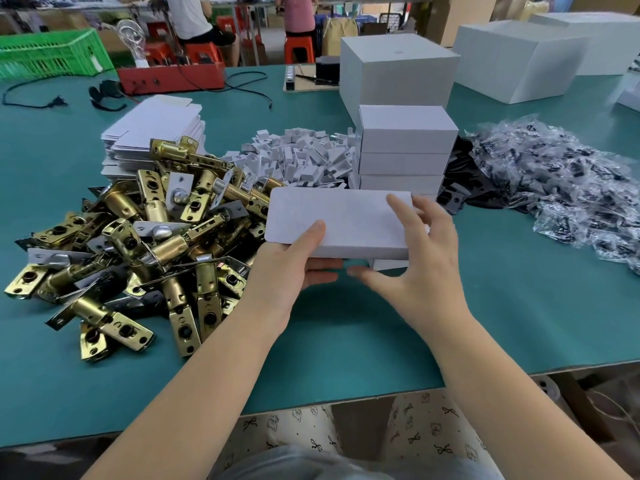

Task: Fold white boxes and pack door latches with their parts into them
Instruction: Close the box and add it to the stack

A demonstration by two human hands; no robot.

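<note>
Centrally, above the teal table (519, 323), the left hand (294, 268) grips a closed white cardboard box (346, 220), thumb on top; the right hand (412, 258) touches it with relaxed fingers. Brass door latches (138, 244) lie piled left.

Table: teal worktop (346, 348) | Far left: green plastic crate (52, 51) | Back: orange stools (204, 51), two seated people | Right: brown cartons (464, 15)

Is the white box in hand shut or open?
Shut: the white box shows smooth closed faces, no flap raised, held by left hand and right hand.
</note>
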